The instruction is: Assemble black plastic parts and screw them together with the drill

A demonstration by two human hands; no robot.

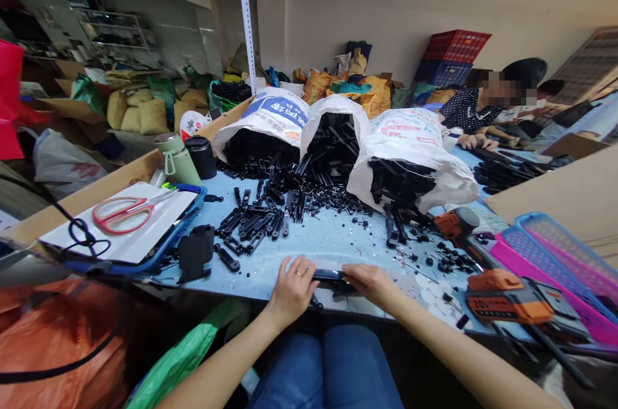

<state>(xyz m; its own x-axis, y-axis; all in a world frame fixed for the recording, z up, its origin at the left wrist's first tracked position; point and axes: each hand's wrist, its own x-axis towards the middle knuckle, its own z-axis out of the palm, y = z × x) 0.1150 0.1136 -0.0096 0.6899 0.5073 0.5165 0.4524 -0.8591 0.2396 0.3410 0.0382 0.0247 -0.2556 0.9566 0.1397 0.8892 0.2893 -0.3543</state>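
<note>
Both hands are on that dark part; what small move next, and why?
Probably ease the dark part slightly inward from the front edge of the table: the left hand and right hand hold its opposite ends, close to that edge.

The light is soft, the edges stretched.
</note>
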